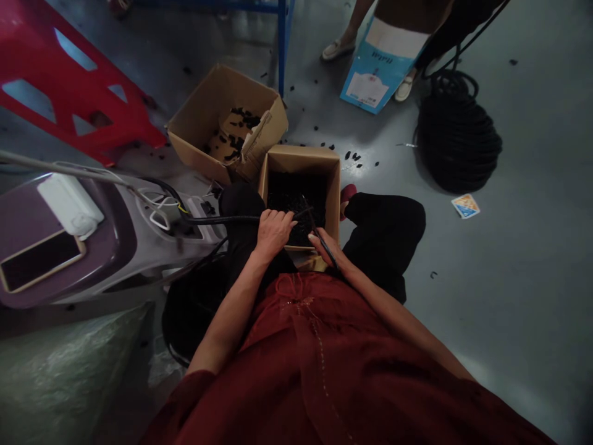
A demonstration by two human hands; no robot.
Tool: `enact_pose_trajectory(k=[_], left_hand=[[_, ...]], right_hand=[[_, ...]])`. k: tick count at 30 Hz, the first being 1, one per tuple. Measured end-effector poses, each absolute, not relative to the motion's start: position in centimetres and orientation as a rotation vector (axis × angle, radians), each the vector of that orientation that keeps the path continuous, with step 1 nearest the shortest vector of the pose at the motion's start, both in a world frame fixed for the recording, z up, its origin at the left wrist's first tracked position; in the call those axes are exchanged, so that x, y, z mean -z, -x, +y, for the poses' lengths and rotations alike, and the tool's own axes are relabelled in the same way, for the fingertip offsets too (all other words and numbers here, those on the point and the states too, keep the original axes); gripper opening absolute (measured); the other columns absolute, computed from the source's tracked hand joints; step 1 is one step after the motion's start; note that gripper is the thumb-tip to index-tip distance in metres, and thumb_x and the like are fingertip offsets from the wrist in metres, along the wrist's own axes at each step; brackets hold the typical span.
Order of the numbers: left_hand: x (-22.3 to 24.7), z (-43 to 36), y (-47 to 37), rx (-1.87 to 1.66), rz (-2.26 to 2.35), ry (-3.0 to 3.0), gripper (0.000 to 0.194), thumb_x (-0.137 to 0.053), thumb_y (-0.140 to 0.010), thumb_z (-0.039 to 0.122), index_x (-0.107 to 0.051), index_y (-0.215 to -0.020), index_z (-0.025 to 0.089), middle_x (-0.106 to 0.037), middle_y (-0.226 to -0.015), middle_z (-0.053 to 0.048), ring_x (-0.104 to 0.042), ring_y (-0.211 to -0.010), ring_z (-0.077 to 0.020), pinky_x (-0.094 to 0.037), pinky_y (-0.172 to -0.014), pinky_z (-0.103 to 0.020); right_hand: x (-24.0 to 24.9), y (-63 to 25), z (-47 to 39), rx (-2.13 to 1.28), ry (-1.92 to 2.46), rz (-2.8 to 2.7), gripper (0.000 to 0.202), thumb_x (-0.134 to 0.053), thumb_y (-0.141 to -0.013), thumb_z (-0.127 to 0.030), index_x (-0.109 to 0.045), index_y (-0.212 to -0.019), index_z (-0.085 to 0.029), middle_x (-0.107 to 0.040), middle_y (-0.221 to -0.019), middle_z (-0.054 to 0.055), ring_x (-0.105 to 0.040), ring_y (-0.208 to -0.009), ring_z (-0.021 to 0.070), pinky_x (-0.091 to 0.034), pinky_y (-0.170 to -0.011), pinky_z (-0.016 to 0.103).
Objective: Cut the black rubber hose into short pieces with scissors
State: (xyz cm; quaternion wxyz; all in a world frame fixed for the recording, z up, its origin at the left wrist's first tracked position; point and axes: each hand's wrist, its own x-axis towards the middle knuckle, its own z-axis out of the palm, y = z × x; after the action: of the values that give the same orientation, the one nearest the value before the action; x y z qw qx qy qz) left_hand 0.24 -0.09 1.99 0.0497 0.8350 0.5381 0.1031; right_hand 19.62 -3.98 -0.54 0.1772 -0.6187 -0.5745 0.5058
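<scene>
My left hand (274, 232) is closed around the end of a black ribbed tube (222, 219), which comes in from the left. A short end of the tube pokes out past my fingers. In my right hand (327, 246) is a pair of dark-handled scissors (328, 252), the blades pointing up and left beside the tube's end. Whether the blades touch the tube I cannot tell. Below both hands, between my knees, stands a cardboard box (333, 204) with many small black pieces inside.
A second cardboard box (194, 139) holds scattered black pieces. To the left are a red plastic stool (92, 117) and a purple-grey stand (111, 228) carrying a phone (41, 261). On the right lies a coil of black tubing (458, 139). A blue box (373, 68) is near another person's feet.
</scene>
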Motion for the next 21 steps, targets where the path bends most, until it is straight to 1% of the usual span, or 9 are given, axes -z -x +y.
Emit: enact_pose_trajectory(k=[8,14,21], left_hand=[[-1.8,-0.2,-0.3,-0.306,1.636,-2.546,0.034,-0.033,-0.095,0.036,-0.059,-0.107,0.018,-0.061,-0.084,-0.009,-0.052,-0.086,-0.0242,-0.033,-0.086,-0.04],[-1.9,-0.2,-0.4,-0.291,1.654,-2.523,0.033,-0.034,-0.095,0.034,-0.059,-0.108,0.018,-0.06,-0.084,-0.01,-0.052,-0.087,-0.0253,-0.032,-0.087,-0.041],[-1.8,-0.3,-0.4,-0.277,1.654,-2.543,0.031,-0.035,-0.094,0.032,-0.059,-0.108,0.018,-0.06,-0.086,-0.01,-0.051,-0.088,-0.0252,-0.032,-0.088,-0.041]], right_hand=[[0.3,-19.4,-4.3,-1.331,1.807,-1.669,0.036,-0.041,-0.086,-0.056,-0.053,-0.088,-0.023,-0.055,-0.068,0.0,-0.053,-0.066,0.0169,-0.04,-0.063,0.028],[0.9,-19.5,-4.7,-1.259,1.863,-1.683,0.035,-0.044,-0.085,-0.056,-0.054,-0.084,-0.022,-0.057,-0.069,0.0,-0.055,-0.066,0.0173,-0.039,-0.063,0.027],[1.4,-19.7,-4.9,-1.215,1.868,-1.712,0.038,-0.042,-0.085,-0.059,-0.053,-0.081,-0.023,-0.056,-0.067,0.0,-0.055,-0.066,0.0173,-0.038,-0.062,0.027]])
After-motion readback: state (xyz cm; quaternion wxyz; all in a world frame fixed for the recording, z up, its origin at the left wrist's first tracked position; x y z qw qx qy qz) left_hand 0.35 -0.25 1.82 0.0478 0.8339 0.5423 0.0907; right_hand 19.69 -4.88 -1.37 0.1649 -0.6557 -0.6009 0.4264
